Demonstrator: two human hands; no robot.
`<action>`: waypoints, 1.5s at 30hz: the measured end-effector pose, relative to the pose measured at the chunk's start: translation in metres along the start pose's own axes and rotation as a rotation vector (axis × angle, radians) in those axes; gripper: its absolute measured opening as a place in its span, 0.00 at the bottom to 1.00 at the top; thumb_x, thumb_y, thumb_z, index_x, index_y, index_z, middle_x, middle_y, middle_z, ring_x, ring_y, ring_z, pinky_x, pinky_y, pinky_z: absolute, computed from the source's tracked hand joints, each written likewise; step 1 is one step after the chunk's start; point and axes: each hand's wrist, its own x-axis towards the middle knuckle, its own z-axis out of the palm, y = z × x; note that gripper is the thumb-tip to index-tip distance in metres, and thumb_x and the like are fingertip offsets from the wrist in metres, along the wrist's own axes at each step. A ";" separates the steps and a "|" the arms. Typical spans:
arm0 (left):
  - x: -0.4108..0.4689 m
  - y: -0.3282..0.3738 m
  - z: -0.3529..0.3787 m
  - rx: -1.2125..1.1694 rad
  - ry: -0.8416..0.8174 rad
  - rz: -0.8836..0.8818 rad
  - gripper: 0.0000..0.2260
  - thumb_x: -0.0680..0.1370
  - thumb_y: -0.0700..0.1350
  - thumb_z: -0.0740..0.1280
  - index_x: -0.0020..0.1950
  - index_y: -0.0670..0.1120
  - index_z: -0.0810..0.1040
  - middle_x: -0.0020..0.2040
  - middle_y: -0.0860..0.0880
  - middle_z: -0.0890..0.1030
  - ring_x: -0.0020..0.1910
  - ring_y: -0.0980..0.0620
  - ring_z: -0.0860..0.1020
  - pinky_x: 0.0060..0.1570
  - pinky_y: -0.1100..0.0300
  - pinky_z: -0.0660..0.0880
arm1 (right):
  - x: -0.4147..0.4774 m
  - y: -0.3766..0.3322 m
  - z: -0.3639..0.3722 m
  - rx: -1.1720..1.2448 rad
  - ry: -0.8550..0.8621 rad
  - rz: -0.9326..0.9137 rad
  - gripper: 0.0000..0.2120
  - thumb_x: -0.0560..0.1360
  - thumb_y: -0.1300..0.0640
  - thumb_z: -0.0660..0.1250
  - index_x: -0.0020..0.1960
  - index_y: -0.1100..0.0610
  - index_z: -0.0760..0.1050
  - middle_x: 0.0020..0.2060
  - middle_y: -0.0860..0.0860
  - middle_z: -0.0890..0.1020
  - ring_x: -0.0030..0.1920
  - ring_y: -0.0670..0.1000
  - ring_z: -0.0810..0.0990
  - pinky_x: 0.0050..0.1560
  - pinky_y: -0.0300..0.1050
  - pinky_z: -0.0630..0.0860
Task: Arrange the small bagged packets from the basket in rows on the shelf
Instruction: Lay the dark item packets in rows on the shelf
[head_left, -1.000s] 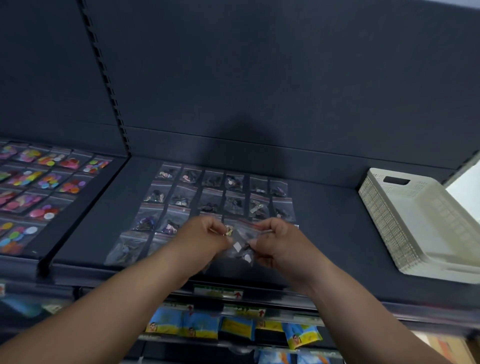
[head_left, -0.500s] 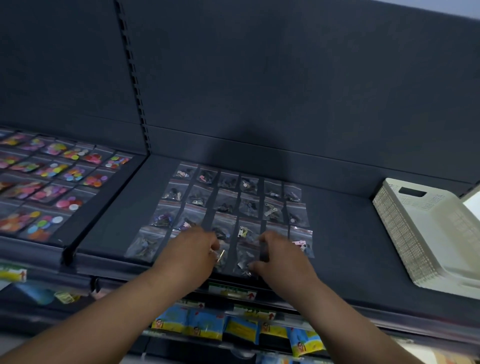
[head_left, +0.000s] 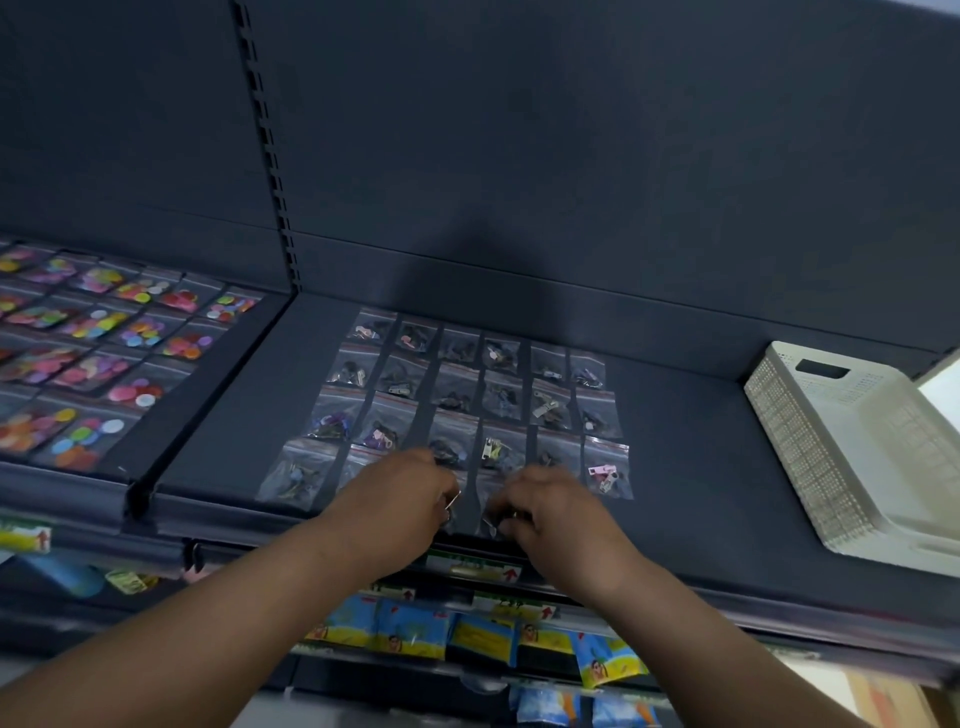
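Small clear packets of zipper pulls lie in neat rows on the dark shelf. My left hand and my right hand rest side by side at the front row, near the shelf edge. Each hand has its fingers curled on a small packet pressed against the shelf; the left hand's packet is mostly hidden, with only a metal glint showing. The white plastic basket stands at the right end of the shelf, and its inside looks bare where it shows.
Packets of coloured buttons fill the neighbouring shelf on the left, past a slotted upright post. Price tags line the shelf edge. Blue and yellow bags hang on the shelf below. Bare shelf lies between the rows and the basket.
Both hands came down from holding packets in the air to the shelf's front row and now press them there. The view has shifted a little left and closer.
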 end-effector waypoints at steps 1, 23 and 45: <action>0.000 0.000 0.000 -0.003 0.003 0.006 0.07 0.79 0.43 0.63 0.52 0.46 0.80 0.47 0.50 0.70 0.48 0.51 0.72 0.46 0.59 0.72 | 0.000 0.000 0.000 0.004 0.004 -0.003 0.10 0.77 0.56 0.65 0.57 0.51 0.79 0.55 0.47 0.77 0.59 0.50 0.69 0.57 0.38 0.67; 0.035 0.041 0.002 0.163 -0.212 0.118 0.27 0.82 0.57 0.50 0.78 0.48 0.49 0.79 0.50 0.47 0.77 0.52 0.44 0.73 0.56 0.39 | -0.010 0.050 -0.001 -0.192 0.049 0.110 0.24 0.79 0.55 0.52 0.74 0.53 0.61 0.74 0.51 0.63 0.73 0.53 0.61 0.72 0.44 0.51; 0.044 0.044 -0.004 0.164 -0.211 0.043 0.31 0.80 0.61 0.51 0.78 0.48 0.48 0.79 0.49 0.47 0.77 0.52 0.44 0.74 0.56 0.41 | -0.014 0.075 -0.011 -0.196 0.077 0.273 0.23 0.79 0.59 0.54 0.74 0.54 0.61 0.74 0.51 0.62 0.74 0.53 0.59 0.71 0.43 0.54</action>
